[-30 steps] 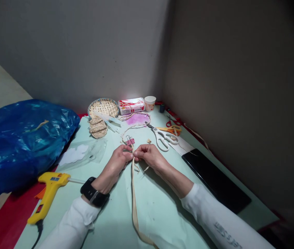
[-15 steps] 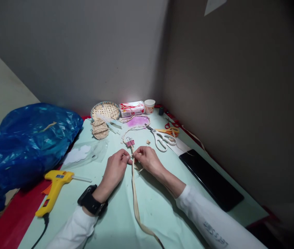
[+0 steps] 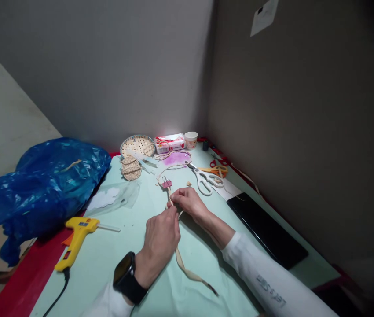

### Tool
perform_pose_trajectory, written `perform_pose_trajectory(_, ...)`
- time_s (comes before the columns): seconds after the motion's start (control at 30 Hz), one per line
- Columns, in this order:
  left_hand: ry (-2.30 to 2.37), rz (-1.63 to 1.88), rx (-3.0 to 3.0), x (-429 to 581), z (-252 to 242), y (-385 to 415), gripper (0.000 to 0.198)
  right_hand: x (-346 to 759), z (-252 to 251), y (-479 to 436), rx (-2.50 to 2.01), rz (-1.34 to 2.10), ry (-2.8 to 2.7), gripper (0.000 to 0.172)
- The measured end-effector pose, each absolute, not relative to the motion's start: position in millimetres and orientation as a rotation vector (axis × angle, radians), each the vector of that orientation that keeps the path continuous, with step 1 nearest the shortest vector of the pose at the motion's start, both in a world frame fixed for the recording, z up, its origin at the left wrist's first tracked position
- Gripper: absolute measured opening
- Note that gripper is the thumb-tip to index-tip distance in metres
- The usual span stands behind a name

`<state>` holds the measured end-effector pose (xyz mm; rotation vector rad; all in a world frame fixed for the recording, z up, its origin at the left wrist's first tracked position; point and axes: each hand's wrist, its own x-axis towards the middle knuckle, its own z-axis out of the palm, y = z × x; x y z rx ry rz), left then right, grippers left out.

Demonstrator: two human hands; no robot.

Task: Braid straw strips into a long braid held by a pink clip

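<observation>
My left hand, with a black watch on its wrist, is closed round a flat straw-coloured strip that trails toward me to a dark tip. Just above it, my right hand pinches the straw-coloured braid close below a pink binder clip. Fingers hide the spot where strip and braid meet. Beyond the clip, a thin plaited cord loops toward the back of the table.
White-handled scissors, orange scissors and a black tablet-like slab lie to the right. On the left are a yellow glue gun and a blue plastic bag. A woven basket and paper cup stand behind.
My left hand has moved right and nearer me, turning its back upward as it grips the strip. The strip's loose end has swung right. My right hand keeps its pinch near the clip.
</observation>
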<state>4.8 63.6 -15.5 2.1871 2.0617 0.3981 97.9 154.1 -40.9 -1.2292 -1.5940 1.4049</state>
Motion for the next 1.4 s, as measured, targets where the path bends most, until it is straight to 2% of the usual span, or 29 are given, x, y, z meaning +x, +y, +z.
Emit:
perform_pose_trajectory(0.17,2.010,0.263,2.255,6,-12,60,0.029,100,-41,157,-1.235,1.405,-1.573,0.017)
perform_pose_trajectory(0.23,1.994,0.325,2.220,-5,-4,65,0.031,99,-42,159,-1.246,1.392,-1.569,0.017)
perform_pose_trajectory(0.3,2.028,0.687,1.937,-21,3,76,0.031,99,-44,160,-1.251,1.382,-1.571,0.016)
perform_pose_trajectory(0.37,1.861,0.975,1.514,-34,5,90,0.024,99,-46,161,-1.251,1.373,-1.579,0.017)
perform_pose_trajectory(0.47,1.646,0.847,1.353,-41,0,110,0.028,99,-47,161,-1.253,1.353,-1.594,0.017)
perform_pose_trajectory(0.6,1.448,0.753,1.262,-36,-8,122,0.021,101,-46,160,-1.263,1.315,-1.618,0.016)
perform_pose_trajectory(0.87,1.351,0.754,1.187,-44,-3,128,0.016,99,-49,160,-1.264,1.277,-1.678,0.017)
perform_pose_trajectory(1.2,1.354,0.938,1.014,-33,-16,120,0.006,101,-36,148,-1.290,1.144,-1.752,0.020)
perform_pose_trajectory(1.4,1.306,1.057,0.936,-21,-20,113,0.013,104,-27,138,-1.349,1.000,-1.837,0.015)
